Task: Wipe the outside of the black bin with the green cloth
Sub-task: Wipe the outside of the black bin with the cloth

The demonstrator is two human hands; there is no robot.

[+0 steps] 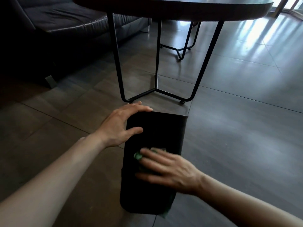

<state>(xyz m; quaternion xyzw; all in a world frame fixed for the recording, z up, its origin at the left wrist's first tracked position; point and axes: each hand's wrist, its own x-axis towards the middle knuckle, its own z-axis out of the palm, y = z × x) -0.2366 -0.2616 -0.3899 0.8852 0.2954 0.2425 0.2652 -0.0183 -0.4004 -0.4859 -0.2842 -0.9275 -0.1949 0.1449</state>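
The black bin (162, 131) lies on its side on the tiled floor, its long flat side facing up. My left hand (121, 125) grips its far left corner, fingers over the far edge and thumb on the top face. My right hand (165, 167) presses the green cloth (138, 156) flat against the top face near the middle. Only a bit of the cloth shows past my fingertips, and another dark green part hangs down at the bin's near right corner. My right hand is blurred.
A round dark table (180, 9) on thin black metal legs (157, 90) stands just beyond the bin. A dark leather sofa (57, 25) fills the far left. Bare floor tiles (246, 112) stretch to the right.
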